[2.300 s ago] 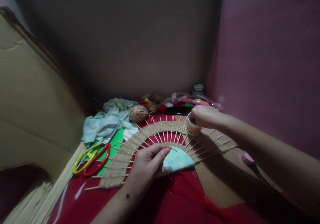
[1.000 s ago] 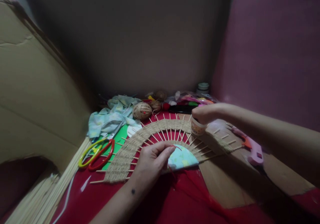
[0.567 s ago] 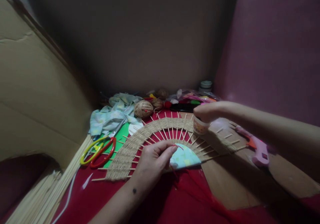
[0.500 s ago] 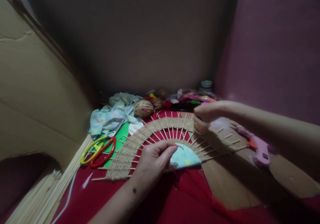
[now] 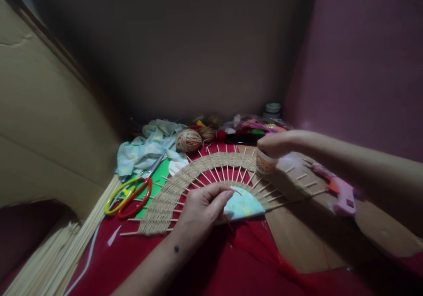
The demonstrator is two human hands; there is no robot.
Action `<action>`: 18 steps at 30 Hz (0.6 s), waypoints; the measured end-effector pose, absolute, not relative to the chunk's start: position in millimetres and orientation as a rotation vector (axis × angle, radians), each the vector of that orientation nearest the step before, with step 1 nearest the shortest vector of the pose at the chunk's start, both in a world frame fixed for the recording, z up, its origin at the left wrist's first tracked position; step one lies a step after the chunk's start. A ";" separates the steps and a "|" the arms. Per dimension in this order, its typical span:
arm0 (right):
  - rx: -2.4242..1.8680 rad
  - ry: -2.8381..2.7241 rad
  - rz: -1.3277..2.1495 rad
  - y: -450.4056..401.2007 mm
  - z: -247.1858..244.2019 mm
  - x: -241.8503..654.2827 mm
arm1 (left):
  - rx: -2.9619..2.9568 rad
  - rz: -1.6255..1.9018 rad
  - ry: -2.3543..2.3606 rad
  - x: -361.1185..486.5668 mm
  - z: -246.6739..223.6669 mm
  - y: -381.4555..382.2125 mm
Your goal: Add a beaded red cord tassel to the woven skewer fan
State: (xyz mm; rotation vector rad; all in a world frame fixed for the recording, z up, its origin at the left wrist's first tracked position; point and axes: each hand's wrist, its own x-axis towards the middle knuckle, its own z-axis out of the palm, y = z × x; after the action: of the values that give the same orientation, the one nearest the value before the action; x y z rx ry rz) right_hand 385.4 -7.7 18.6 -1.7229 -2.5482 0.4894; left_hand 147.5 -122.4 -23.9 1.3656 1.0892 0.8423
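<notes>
My left hand (image 5: pixel 201 210) is closed in a pinch on a thin red thread (image 5: pixel 235 192), whose end sticks out past the fingertips. Beneath that hand lies a half-round woven fan (image 5: pixel 157 212) of natural cord on thin wooden sticks, with a pale blue-green patterned cloth half-circle (image 5: pixel 246 203) at its centre. My right hand (image 5: pixel 271 144) reaches down into a small patterned cup (image 5: pixel 265 163) standing at the fan's upper right; its fingers are hidden inside. More red thread (image 5: pixel 256 244) trails below the fan.
Scissors (image 5: pixel 135 197) with red and yellow handles and crumpled cloth (image 5: pixel 139 152) lie left. Twine balls (image 5: pixel 188 140) sit behind the fan. A pink glue gun (image 5: pixel 345 199) rests right on brown board (image 5: pixel 307 243). Wooden sticks (image 5: pixel 71 252) and cardboard (image 5: pixel 49 124) stand at left.
The view has shifted slightly. Both hands keep nearly the same positions, the left on the red thread and the right at the cup.
</notes>
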 end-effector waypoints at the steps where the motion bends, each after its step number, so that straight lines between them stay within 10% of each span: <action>1: -1.757 -2.565 0.552 -8.9 20.6 383.4 | 1.362 0.843 1.089 147.5 -23.3 -122.5; 18: -1.858 -2.757 0.374 -35.0 50.0 382.6 | 1.388 0.839 1.108 148.1 -20.7 -121.7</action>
State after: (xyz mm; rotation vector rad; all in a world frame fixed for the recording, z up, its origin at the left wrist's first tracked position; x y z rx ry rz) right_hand 382.6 -35.0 50.0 -1.8583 -2.7570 0.3743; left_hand 148.1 -121.7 -20.7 1.3882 1.1085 0.8390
